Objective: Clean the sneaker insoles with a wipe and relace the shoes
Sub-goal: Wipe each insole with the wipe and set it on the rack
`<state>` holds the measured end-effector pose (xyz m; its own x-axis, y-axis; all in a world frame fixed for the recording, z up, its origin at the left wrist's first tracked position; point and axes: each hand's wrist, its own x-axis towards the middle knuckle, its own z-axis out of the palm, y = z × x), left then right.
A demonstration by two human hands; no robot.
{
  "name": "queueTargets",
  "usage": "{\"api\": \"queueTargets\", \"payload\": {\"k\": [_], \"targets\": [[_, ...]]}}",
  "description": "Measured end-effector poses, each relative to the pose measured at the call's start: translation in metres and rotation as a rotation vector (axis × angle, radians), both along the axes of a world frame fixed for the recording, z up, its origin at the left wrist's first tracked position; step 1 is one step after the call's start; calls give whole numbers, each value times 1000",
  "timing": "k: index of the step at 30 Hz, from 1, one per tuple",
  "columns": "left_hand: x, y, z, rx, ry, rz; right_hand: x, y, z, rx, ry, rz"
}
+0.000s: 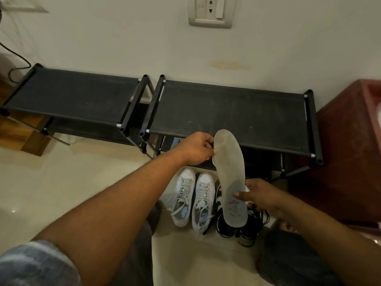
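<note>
The insole (229, 178) is covering most of the black sneakers (225, 228) and the right hand's (261, 198) fingers; only the thumb is showing. A white scrap (248, 190) is peeking out behind the insole, identity not resolvable. The heel print (234, 205) is rendering too small to read. Frame edges are cutting off the wall socket (210, 15) and the red-brown cabinet (348, 151).

Dim, warm indoor light, soft shadows, wide-angle bending at the edges, slight overall blur.
</note>
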<state>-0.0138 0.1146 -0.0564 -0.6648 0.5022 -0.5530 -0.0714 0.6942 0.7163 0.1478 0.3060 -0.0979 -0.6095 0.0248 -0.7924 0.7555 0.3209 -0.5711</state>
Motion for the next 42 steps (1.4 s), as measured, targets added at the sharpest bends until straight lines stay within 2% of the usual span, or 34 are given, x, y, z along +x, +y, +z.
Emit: {"api": "queueTargets", "payload": {"k": [7,13,17,25,31,39,42], "targets": [[10,17,-7,-79,-23,-130,34,11,-26,89,-112,74],[11,30,-13,-121,-23,-176,42,21,-35,66,-172,10],[7,33,-14,-160,-2,-182,37,37,-52,148,-163,-19],[1,23,-11,-216,31,-205,2,52,-61,156,-51,-247],[0,15,-8,-256,45,-208,-28,73,-94,255,22,-356],[0,6,-2,-255,26,-215,-68,81,-115,339,44,-235],[-2,4,-3,-273,22,-210,-82,80,-122,423,33,-131]]}}
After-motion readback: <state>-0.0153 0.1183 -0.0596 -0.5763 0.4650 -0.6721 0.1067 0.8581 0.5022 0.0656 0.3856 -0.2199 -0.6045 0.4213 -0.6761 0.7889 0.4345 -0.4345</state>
